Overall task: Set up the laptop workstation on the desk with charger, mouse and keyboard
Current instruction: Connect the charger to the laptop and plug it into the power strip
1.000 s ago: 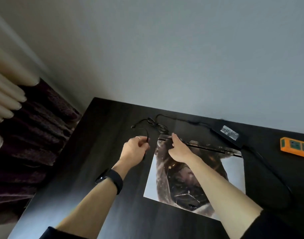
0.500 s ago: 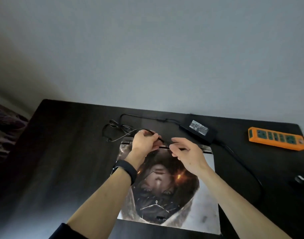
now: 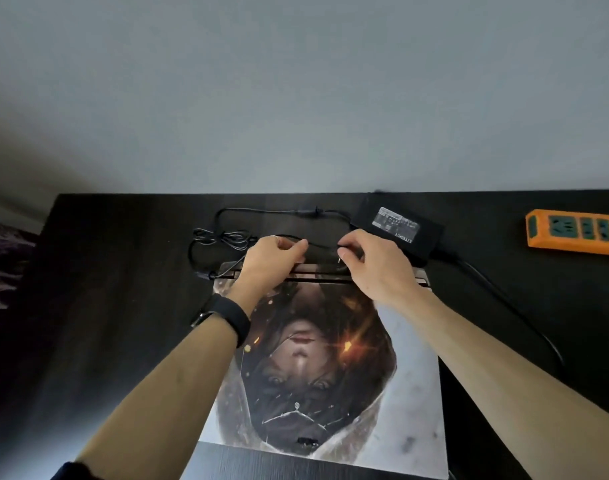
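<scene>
One charger cable [image 3: 322, 244], strung between left hand [image 3: 272, 259], right hand [image 3: 377, 266]

Crowded behind the laptop, open to its left.

Behind the laptop [image 3: 330, 368], the narrow band of surface [image 3: 123, 306] up to the wall [image 3: 296, 116] is blocked. The cord [image 3: 223, 237] lies tangled off the back-left corner and the brick [image 3: 398, 228] sits off the back-right. The left hand [image 3: 273, 258] and right hand [image 3: 372, 261] pinch a stretch of cord over the back edge. Both forearms cross the lid. Right of the laptop a thick cable [image 3: 504, 296] runs alongside it, with a power strip [image 3: 576, 235] farther right. Left of the laptop, broad bare surface offers a way in.
</scene>
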